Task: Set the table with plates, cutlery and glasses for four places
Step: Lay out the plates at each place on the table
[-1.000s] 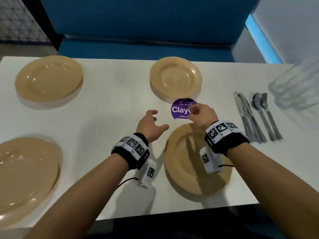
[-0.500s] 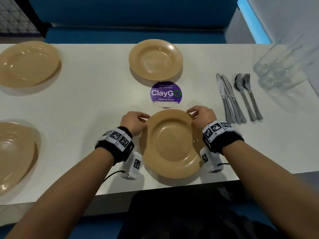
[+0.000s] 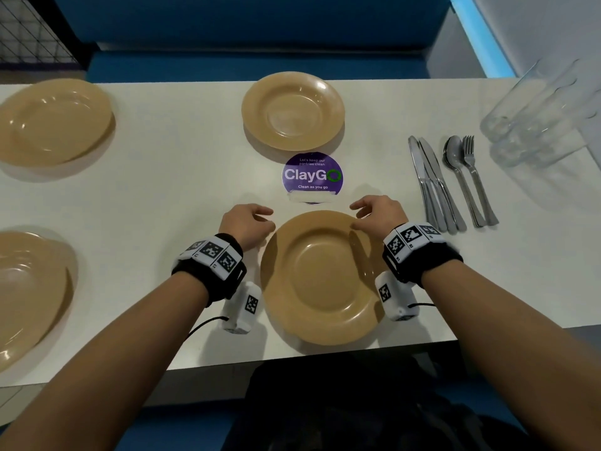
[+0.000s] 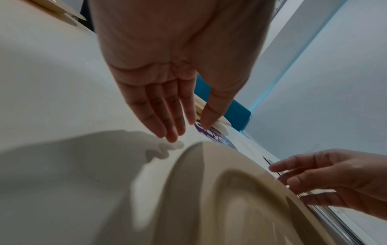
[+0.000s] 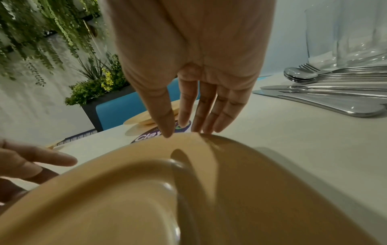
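Four tan plates lie on the white table (image 3: pixel 182 196). The near centre plate (image 3: pixel 320 278) sits by the front edge between my hands. My left hand (image 3: pixel 260 216) hovers just left of its far rim, fingers straight, holding nothing. My right hand (image 3: pixel 361 216) is at the far right rim, fingers relaxed. In the right wrist view its thumb tip (image 5: pixel 167 134) is at the plate (image 5: pixel 125 190) edge. The other plates are far centre (image 3: pixel 292 110), far left (image 3: pixel 55 120) and near left (image 3: pixel 29 294). Knives (image 3: pixel 429 183), spoons (image 3: pixel 455 157), forks (image 3: pixel 471 164) and glasses (image 3: pixel 540 115) lie right.
A round purple ClayGo sticker (image 3: pixel 312 175) is on the table between the two centre plates. A blue bench (image 3: pixel 244 34) runs along the far side. The table's front edge (image 3: pixel 325 356) is just below the near plate. A white wall stands on the right.
Both hands gripped the near centre plate's rim half a second ago. Now their fingers have opened and drawn slightly off it. The plate rests flat.
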The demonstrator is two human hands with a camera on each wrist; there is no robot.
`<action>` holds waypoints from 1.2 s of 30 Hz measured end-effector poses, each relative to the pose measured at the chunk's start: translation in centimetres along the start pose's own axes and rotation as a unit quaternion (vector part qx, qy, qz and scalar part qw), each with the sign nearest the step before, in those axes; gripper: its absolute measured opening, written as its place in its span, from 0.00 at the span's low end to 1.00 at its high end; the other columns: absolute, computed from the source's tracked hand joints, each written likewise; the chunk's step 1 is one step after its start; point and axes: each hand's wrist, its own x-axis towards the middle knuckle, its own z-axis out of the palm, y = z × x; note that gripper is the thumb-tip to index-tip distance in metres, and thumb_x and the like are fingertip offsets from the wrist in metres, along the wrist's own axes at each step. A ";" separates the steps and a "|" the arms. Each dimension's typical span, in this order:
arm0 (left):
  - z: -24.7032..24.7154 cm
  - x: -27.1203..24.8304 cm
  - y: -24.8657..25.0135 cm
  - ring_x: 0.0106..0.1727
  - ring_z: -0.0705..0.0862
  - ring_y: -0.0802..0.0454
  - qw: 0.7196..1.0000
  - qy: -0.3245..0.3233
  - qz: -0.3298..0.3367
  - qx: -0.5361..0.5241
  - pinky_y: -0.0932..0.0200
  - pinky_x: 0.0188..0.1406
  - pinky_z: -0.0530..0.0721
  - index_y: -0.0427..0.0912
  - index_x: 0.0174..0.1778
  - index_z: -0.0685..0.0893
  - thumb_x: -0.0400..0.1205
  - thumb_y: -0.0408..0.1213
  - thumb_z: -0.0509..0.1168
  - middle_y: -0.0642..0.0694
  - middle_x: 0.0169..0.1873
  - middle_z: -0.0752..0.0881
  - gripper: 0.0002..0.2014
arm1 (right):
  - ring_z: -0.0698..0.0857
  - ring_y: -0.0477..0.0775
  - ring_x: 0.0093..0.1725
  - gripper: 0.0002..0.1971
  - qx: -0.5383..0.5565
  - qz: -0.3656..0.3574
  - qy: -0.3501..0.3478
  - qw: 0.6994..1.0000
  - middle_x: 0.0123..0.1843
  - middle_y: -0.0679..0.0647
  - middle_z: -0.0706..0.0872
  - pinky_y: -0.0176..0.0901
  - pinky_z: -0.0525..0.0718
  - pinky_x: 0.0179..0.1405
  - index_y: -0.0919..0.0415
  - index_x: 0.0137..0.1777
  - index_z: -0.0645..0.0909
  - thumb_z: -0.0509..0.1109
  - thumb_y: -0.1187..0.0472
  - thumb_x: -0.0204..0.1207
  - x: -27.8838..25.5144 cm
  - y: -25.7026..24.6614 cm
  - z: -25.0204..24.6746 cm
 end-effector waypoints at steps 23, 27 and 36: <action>-4.2 19.3 7.3 0.51 0.89 0.39 0.988 0.067 -0.052 -0.127 0.46 0.55 0.87 0.46 0.77 0.70 0.72 0.26 0.69 0.37 0.58 0.86 0.35 | 0.85 0.55 0.60 0.34 0.214 0.078 0.089 0.970 0.55 0.55 0.89 0.48 0.79 0.67 0.56 0.76 0.69 0.75 0.68 0.69 16.5 -6.6 -3.2; -3.6 19.2 8.1 0.45 0.90 0.39 0.988 0.057 -0.039 -0.142 0.45 0.54 0.88 0.46 0.78 0.68 0.73 0.24 0.68 0.37 0.53 0.87 0.36 | 0.86 0.54 0.58 0.32 0.224 0.091 0.100 0.965 0.53 0.54 0.90 0.47 0.80 0.66 0.56 0.74 0.72 0.75 0.67 0.68 16.6 -5.7 -3.6; -3.5 18.5 8.7 0.44 0.90 0.41 0.989 0.051 -0.051 -0.130 0.47 0.54 0.88 0.49 0.79 0.67 0.73 0.25 0.69 0.39 0.54 0.87 0.38 | 0.87 0.55 0.58 0.31 0.223 0.092 0.103 0.965 0.52 0.53 0.89 0.50 0.80 0.66 0.56 0.73 0.72 0.75 0.67 0.69 16.4 -5.2 -3.6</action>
